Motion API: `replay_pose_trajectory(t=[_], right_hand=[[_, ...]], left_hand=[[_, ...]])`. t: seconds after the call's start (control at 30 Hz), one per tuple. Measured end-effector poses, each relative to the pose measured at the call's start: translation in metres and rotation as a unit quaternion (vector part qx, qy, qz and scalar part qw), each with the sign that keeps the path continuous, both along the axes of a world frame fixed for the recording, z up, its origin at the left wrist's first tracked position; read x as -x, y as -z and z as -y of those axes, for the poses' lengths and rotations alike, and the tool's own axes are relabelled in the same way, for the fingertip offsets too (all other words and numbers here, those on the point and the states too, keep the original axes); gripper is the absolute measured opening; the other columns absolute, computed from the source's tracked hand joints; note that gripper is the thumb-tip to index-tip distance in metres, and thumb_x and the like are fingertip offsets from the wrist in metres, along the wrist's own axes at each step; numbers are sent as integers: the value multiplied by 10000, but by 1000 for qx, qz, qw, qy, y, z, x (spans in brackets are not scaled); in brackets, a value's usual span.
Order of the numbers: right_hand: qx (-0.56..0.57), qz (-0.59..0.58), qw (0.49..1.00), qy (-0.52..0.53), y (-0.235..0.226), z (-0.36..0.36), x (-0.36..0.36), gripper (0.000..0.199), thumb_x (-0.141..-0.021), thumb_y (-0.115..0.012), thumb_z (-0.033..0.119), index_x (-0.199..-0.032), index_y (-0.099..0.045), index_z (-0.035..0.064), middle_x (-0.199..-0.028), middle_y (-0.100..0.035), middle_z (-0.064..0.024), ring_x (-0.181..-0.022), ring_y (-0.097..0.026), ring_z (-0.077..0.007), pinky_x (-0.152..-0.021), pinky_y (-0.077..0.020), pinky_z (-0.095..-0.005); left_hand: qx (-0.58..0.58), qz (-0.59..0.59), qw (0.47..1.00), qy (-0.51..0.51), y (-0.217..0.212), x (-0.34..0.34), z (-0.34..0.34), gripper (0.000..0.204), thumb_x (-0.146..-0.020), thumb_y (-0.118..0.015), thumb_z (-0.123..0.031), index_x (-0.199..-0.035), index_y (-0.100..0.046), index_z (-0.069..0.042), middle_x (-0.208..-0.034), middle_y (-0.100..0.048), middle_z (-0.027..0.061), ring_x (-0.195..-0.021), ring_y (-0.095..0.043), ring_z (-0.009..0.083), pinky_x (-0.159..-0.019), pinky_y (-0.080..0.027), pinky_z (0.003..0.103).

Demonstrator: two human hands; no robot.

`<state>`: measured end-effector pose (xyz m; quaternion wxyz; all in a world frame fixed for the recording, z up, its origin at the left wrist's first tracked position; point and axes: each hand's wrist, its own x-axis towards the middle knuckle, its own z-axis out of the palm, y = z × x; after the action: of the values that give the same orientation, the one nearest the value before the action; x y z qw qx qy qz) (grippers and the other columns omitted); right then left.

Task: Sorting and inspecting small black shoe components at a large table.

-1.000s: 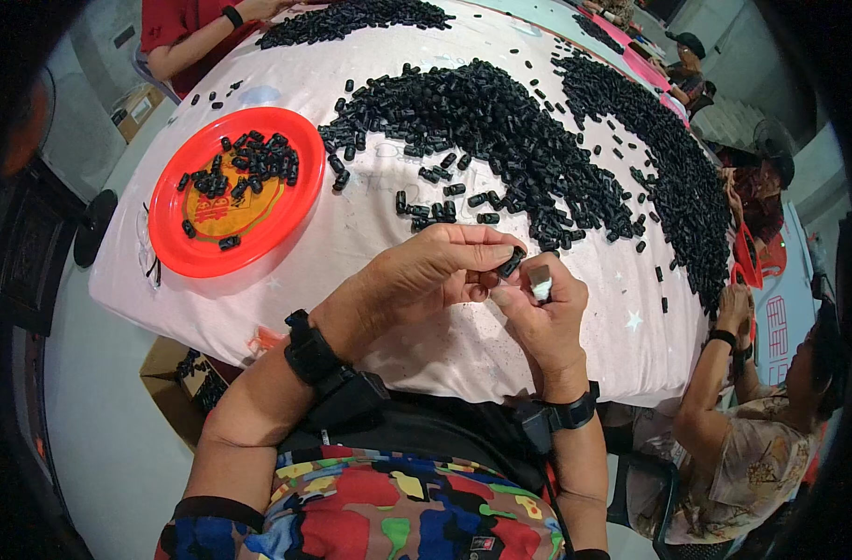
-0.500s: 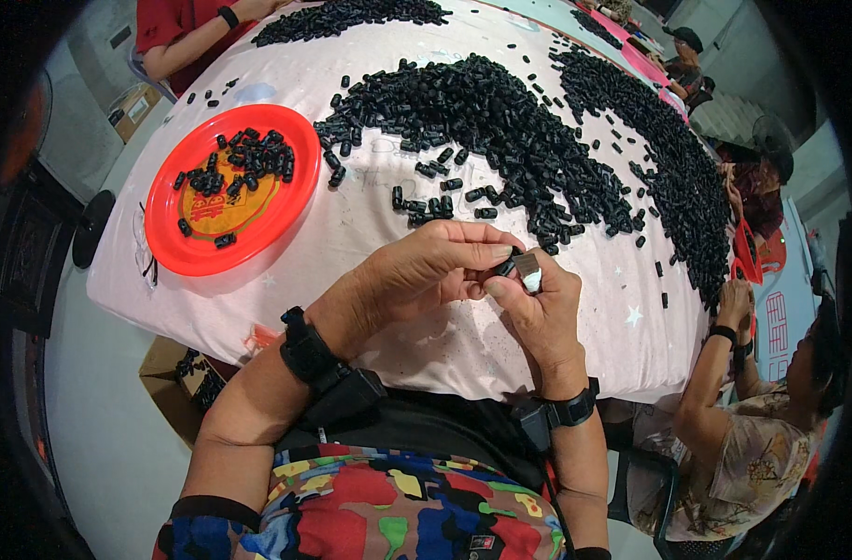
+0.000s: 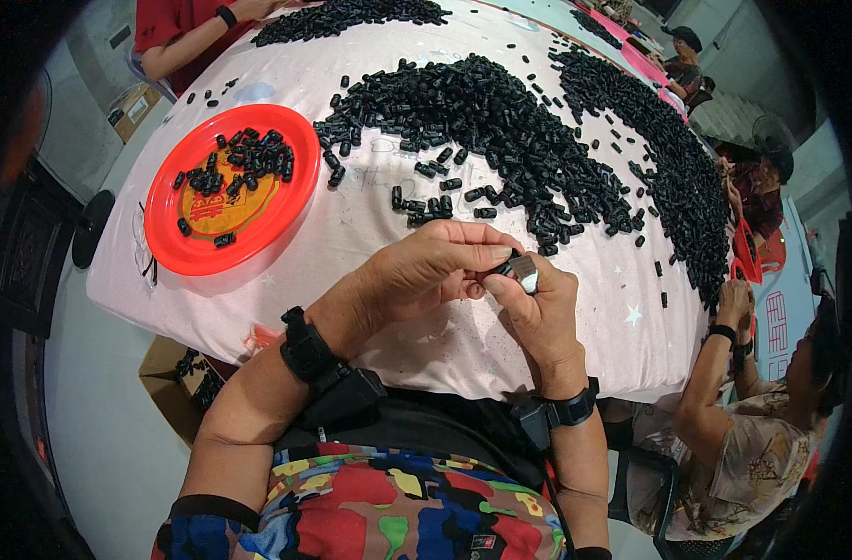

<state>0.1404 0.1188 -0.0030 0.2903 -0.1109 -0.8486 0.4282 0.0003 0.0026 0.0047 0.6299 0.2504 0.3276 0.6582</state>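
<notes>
My left hand (image 3: 428,264) is closed, thumb and fingers pinching a small black cylindrical part (image 3: 502,267) that is mostly covered by the fingertips. Against it, my right hand (image 3: 547,313) grips a small flat, shiny piece that looks like a blade (image 3: 526,273). The two hands meet over the near side of the table, just in front of a large heap of black cylindrical parts (image 3: 482,112). To the left, a red round tray (image 3: 164,245) holds several of the same parts on its yellow-patterned base.
A pale pink cloth (image 3: 379,327) covers the table. More black parts form a long heap (image 3: 673,159) on the right and another pile (image 3: 351,19) at the far side. A co-worker's arm (image 3: 711,392) is close on the right. A cardboard box (image 3: 169,373) stands below the left edge.
The blade-like piece has tilted slightly in my right hand, so its face now catches the light. My left hand and the black part stay in nearly the same place.
</notes>
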Motion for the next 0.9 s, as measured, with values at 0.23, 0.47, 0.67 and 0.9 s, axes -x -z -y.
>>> replay_pose_trajectory(t=[0.23, 0.47, 0.67, 0.9], right_hand=[[-40, 3, 999, 6, -4, 1, -5, 270, -794, -747, 288, -820, -658, 33, -654, -655, -43, -579, -615, -92, -506, -460, -225], [24, -92, 995, 6, -6, -1, -4, 225, -825, -656, 82, -1034, -611, 13, -871, -671, -62, -724, -613, -86, -609, -463, -209], [8, -119, 993, -12, -4, -1, 0, 192, -840, -647, 78, -1023, -631, 18, -842, -679, -53, -716, -602, -69, -616, -457, -204], [20, -110, 993, 49, -4, 1, -1, 145, -819, -699, 88, -934, -641, 22, -710, -652, -8, -602, -550, -29, -525, -417, -177]], left_hand=[[12, -5, 1000, -9, -7, 0, 5, 313, -893, -615, -180, -1144, -556, -1, -935, -591, 24, -785, -549, 64, -689, -454, 198], [5, 27, 1000, 5, -5, 0, 3, 246, -885, -630, -197, -1049, -564, -26, -842, -550, -6, -663, -484, 34, -583, -412, 170], [40, 55, 997, -35, -6, 0, 2, 247, -887, -634, -197, -1047, -561, -24, -848, -554, -3, -685, -505, 43, -634, -445, 183], [-35, 1, 998, -49, -3, 0, 1, 267, -903, -608, -156, -1128, -559, -20, -951, -594, 9, -769, -528, 50, -705, -449, 191]])
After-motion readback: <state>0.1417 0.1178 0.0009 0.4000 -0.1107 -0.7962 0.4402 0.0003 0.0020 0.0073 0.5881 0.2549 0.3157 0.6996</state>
